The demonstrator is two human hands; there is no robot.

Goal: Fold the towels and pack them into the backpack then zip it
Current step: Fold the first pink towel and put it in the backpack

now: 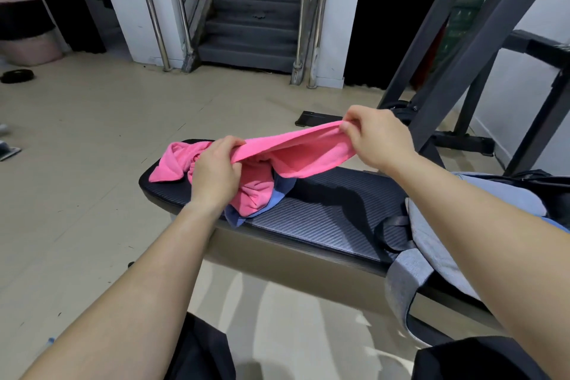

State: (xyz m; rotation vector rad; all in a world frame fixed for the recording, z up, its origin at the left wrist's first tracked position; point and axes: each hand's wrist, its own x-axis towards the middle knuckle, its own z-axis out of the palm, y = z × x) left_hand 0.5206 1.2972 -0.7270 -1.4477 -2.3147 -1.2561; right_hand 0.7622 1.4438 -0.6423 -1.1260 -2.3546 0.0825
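Our left hand [216, 174] has its fingers curled round one end of the pink towel [296, 153], and our right hand [381, 136] pinches the other corner, holding an edge stretched above the worktop [324, 219]. The rest lies bunched on a blue towel [279, 197]. The grey backpack [431, 244] lies at the worktop's right end.

The pink towel [296, 151] pinched in my left hand [216, 176] and my right hand [379, 136] is soft, matt cloth, as is the blue towel [276, 199] under it at 6 o'clock. The bench pad [324, 219] below shows a fine weave pattern with a dull sheen, and the backpack [431, 244] at 4 o'clock is coarse grey woven cloth. The handrails [309, 9] at 12 o'clock are shiny polished metal.
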